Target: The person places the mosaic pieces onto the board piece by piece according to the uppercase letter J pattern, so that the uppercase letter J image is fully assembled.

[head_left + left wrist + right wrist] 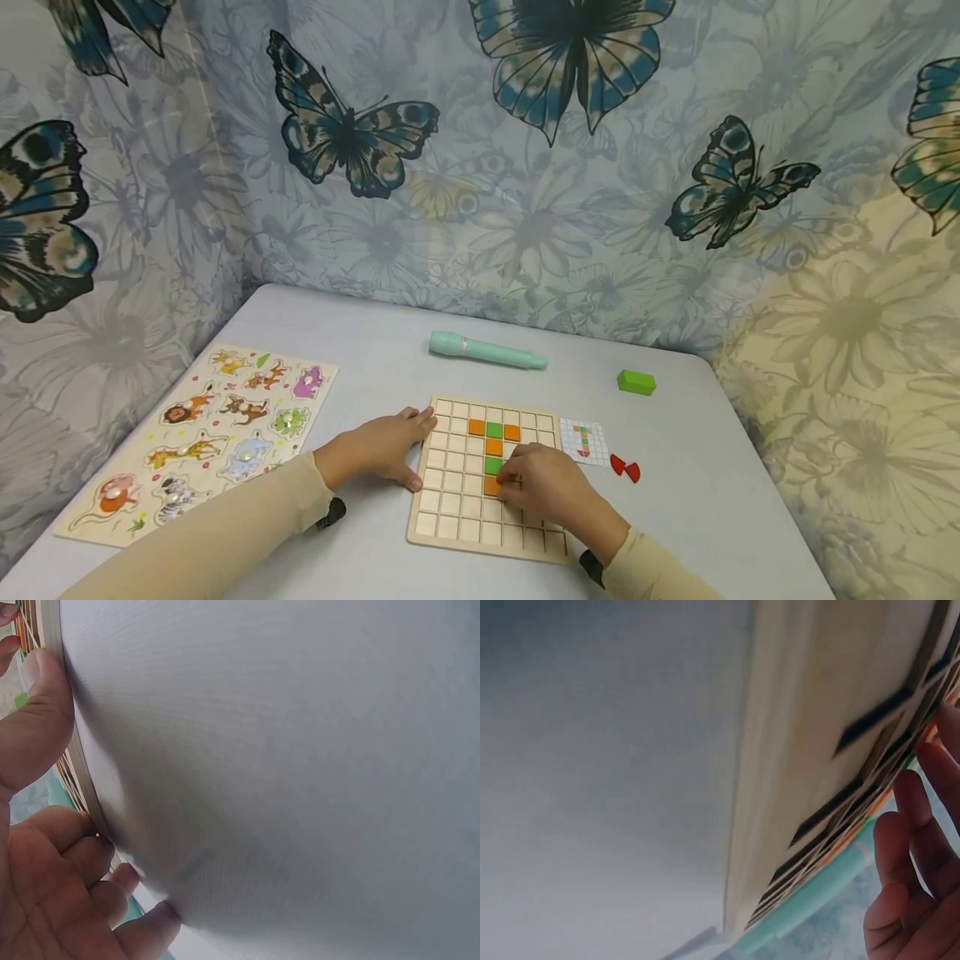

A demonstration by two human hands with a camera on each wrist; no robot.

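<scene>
A square wooden grid board lies on the table with orange and green square tiles set in a T-like pattern. My left hand rests at the board's left edge, thumb and fingers spread along it; the left wrist view shows the thumb against the rim. Over the lower middle of the board, my right hand pinches an orange tile with thumb and forefinger, at the bottom of the tile column. Just above it is a green tile. In the right wrist view the curled fingers stay close over the grid.
Right of the board lie a small pattern card and two red wedge pieces. A green block sits farther back. Behind the board is a mint-green tube-shaped object. An animal puzzle board lies at left, partly behind my sleeve.
</scene>
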